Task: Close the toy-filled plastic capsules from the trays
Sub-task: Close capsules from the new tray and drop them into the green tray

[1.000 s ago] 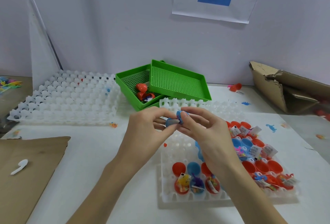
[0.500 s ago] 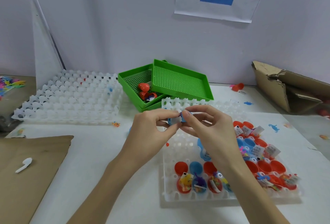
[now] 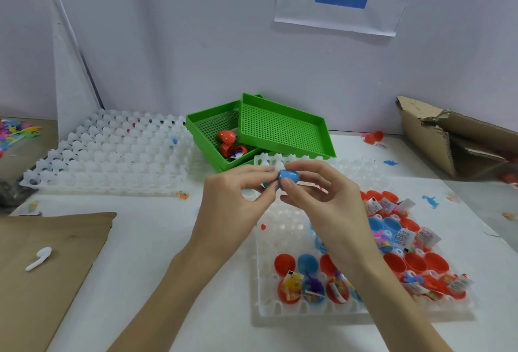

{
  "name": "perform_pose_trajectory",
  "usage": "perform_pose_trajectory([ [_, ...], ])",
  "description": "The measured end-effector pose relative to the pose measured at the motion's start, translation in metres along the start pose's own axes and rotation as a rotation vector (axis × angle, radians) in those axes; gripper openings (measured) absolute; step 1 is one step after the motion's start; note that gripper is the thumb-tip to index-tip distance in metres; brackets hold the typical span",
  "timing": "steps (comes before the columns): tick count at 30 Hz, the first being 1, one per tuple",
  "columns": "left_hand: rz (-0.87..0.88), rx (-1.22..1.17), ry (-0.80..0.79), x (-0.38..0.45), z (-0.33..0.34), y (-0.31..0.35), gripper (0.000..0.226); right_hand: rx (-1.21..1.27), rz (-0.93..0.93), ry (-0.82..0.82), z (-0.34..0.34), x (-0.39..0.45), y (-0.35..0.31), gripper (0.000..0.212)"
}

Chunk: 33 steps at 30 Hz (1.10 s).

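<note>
Head view: blue capsule (image 3: 288, 176) pinched between left hand (image 3: 235, 200) and right hand (image 3: 322, 197).

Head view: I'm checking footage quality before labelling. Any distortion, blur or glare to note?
Head view: wide-angle bending bows the wall edges; light is soft and even, with no strong glare; the left hand and right hand pinching the blue capsule are sharp; the cardboard box at the right edge looks smeared.

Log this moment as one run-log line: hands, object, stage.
hands: left hand and right hand both pinch blue capsule | position: above white tray | stage: pressing halves together
</note>
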<state>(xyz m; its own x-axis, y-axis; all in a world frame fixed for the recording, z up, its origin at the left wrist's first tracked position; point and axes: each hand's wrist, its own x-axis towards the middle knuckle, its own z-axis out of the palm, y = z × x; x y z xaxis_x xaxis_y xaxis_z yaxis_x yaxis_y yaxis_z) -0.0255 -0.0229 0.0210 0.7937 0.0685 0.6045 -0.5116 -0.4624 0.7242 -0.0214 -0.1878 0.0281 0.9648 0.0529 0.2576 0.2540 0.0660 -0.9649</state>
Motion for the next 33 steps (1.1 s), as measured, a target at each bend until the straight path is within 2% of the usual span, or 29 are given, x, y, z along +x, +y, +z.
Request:
perform_pose_trajectory([
  [3, -0.051, -0.058, -0.015, -0.001, 0.000, 0.000, 0.022, -0.140, -0.079, 0.002, 0.003, -0.001, 0.001, 0.022],
  [5, -0.071, -0.123, -0.034, 0.000, 0.000, 0.000, 0.022, -0.125, -0.070, 0.024, 0.002, -0.001, 0.001, 0.023],
  [9, -0.103, -0.264, -0.067, 0.004, -0.002, 0.001, 0.019, -0.004, -0.013, 0.024, -0.003, 0.000, -0.002, 0.019],
  [12, -0.088, -0.271, -0.126, 0.004, -0.003, 0.000, 0.023, 0.157, 0.084, -0.035, -0.004, 0.003, -0.001, 0.023],
  [14, -0.096, -0.295, -0.109, 0.005, -0.003, 0.001, 0.030, 0.270, 0.125, -0.071, -0.003, 0.004, 0.000, 0.026],
  [17, -0.170, -0.447, -0.060, 0.006, -0.004, 0.001, 0.031, 0.331, 0.086, -0.096, -0.002, 0.004, 0.000, 0.025],
  [21, -0.237, -0.590, -0.066, 0.006, -0.005, 0.001, 0.031, 0.227, -0.002, -0.099, -0.002, 0.003, 0.000, 0.025],
  [28, -0.241, -0.579, -0.021, 0.005, -0.006, 0.005, 0.035, -0.030, -0.170, -0.062, 0.002, 0.000, -0.002, 0.027],
  [33, -0.289, -0.565, -0.003, 0.005, -0.002, 0.007, 0.029, -0.422, -0.381, -0.005, 0.007, -0.003, 0.005, 0.039],
])
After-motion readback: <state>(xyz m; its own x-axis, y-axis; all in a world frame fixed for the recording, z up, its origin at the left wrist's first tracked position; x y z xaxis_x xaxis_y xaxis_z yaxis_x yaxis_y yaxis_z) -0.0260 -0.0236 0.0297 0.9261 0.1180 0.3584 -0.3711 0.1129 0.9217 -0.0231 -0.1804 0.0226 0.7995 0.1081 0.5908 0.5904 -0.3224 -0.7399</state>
